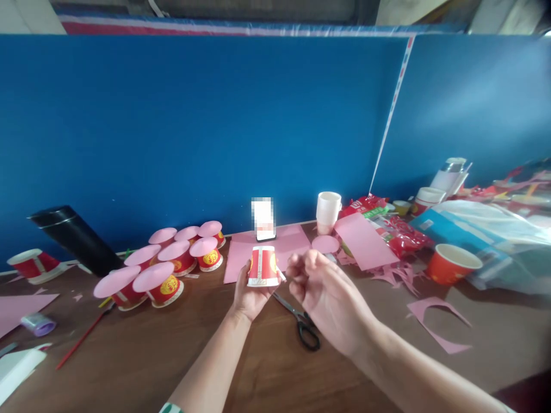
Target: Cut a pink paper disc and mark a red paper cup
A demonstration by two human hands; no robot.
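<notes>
My left hand [248, 298] is closed around a small red paper cup [263, 267] with a white seam strip, its narrow end up. A short white strip [282, 275] sticks out at the cup's right side. Just right of the cup, apart from it, my right hand [322, 292] is raised with its fingers curled together and a little blurred; what they may hold is hidden. Under the hands lie scissors [308, 335] with black handles, their blades partly behind my right hand. Behind the cup, a bright phone [264, 221] stands upright by pink paper [241, 252].
To the left stand several upturned red cups [166, 291] topped with pink discs [154, 277], near a leaning black flask [75, 241]. White stacked cups [328, 211], pink scraps [443, 338], an orange cup [451, 265] and plastic bags [508, 246] are right. A blue partition [215, 126] rises behind.
</notes>
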